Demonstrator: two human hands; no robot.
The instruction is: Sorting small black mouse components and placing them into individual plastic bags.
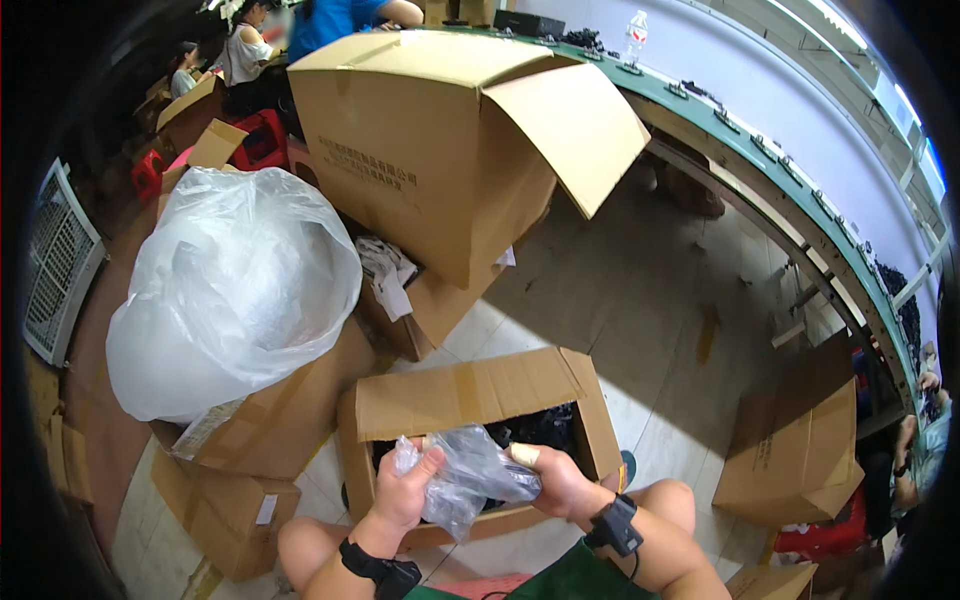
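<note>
A crumpled clear plastic bag [468, 472] is stretched between my two hands, above an open cardboard box. My left hand [405, 492] pinches the bag's left end, thumb on top. At the other end, the fingers of my right hand [562, 484] are closed on it, and a pale wrap covers that thumb. Whether anything sits inside the bag I cannot tell. Below, the cardboard box [470, 392] stands between my knees with its far flap raised. Dark, shiny items [545, 428] fill part of it, half hidden by the bag and my hands.
To the left, a large translucent bag [235, 290] bulges from another carton. A tall carton [420, 160] with an open flap stands ahead. A long green workbench [740, 135] curves along the right, with a closed-looking carton [795, 440] beneath. People sit at the far left.
</note>
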